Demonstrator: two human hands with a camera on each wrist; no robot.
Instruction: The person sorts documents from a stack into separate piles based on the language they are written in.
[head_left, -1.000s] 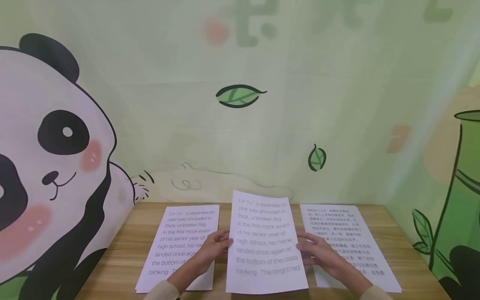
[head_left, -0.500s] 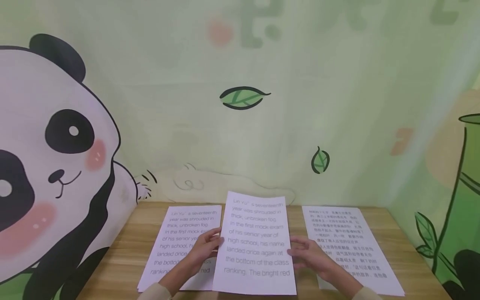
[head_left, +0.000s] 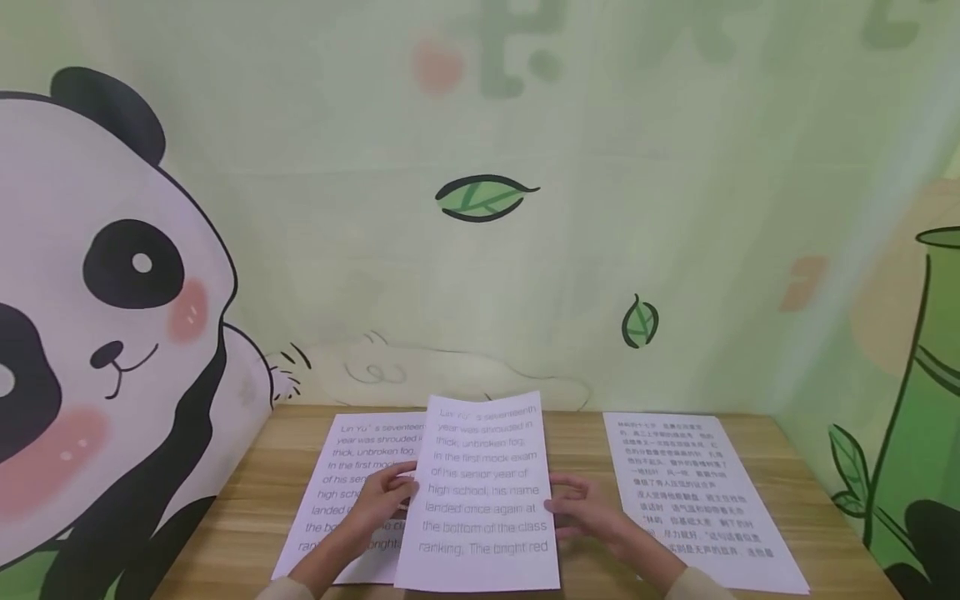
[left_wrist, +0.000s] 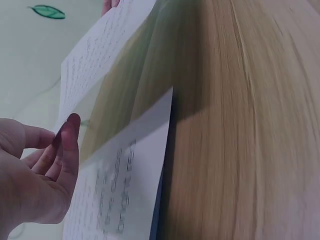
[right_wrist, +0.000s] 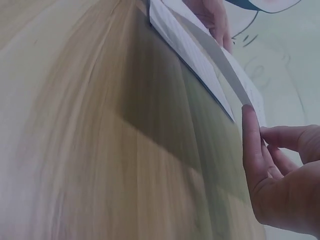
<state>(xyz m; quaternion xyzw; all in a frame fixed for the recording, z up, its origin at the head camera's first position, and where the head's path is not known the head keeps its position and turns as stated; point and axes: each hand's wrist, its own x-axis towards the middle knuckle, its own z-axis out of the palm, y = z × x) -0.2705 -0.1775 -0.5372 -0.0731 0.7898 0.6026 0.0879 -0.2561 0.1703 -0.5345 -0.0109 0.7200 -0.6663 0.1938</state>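
A printed sheet of paper (head_left: 483, 500) with large English text is held up above the table, slightly bowed along its top edge. My left hand (head_left: 384, 500) pinches its left edge between thumb and fingers, as the left wrist view also shows. At the opposite edge my right hand (head_left: 588, 510) pinches it the same way. Below and behind the held sheet, on the left, lies paper (head_left: 352, 467) with matching English text, partly covered by the sheet and my left hand. In the right wrist view a gap shows between the held sheet (right_wrist: 227, 70) and that paper (right_wrist: 200, 67).
Paper with Chinese text (head_left: 697, 492) lies at the right, its lower left part behind my right forearm. All of it is on a wood-grain table (head_left: 585, 442). A backdrop (head_left: 375, 208) printed with a panda and leaves rises behind the table's far edge.
Both hands have carried the held sheet leftward, so it now overlaps the left paper more in the head view. The Chinese paper is less covered by the right arm.
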